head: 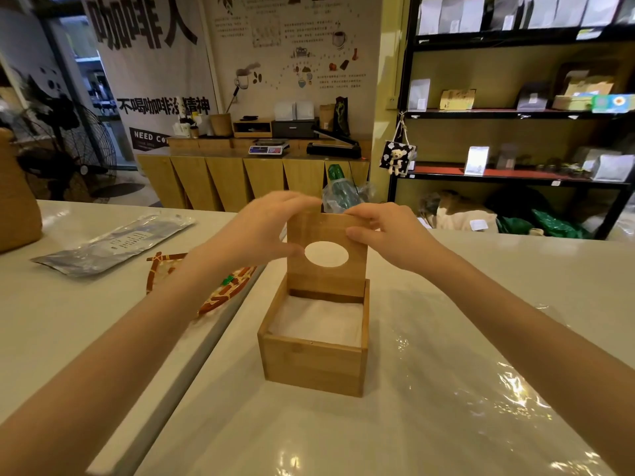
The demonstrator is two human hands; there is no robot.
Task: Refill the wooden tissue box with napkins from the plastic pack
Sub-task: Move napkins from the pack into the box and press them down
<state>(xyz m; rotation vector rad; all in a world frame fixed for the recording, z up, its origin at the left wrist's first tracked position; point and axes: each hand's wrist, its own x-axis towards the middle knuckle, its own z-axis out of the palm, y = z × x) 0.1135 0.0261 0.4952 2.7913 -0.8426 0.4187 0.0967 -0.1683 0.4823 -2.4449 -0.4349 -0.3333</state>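
- Wooden tissue box (314, 362): stands on the bench (429, 389) directly in front of the person, open at the top, well clear of the bench edges.
- Napkins (318, 321): a white stack lies inside the box, its top surface sitting a little below the rim. It appears reasonably full, though how deep the stack goes cannot be told.
- Lid (326, 255): a wooden panel with an oval dispensing hole, held upright at the rear wall of the box, its lower edge at or just inside the rim. Whether it is hinged or slides in a groove cannot be told.
- Left hand (261, 231): grips the lid's upper left corner, fingers (299, 197) curled over the top edge and the thumb on the near face, pinching the panel.
- Right hand (385, 228): grips the upper right corner the same way, thumb on the near face, fingers behind, closed on the panel.
- Plastic pack (115, 243): a flattened silvery wrapper lies on the bench to the left, well apart from the box. It looks emptied or nearly so.
- Crumpled clear plastic with a green item (340, 192) shows behind the lid; its relation to the task is unclear.
- Step in hand, by judgement: the filling looks done and the closing stage is under way.
- Next move, by judgement: bring the lid down level over the opening, keep both corners even so it does not jam, and see that the top napkin sits under the oval hole.
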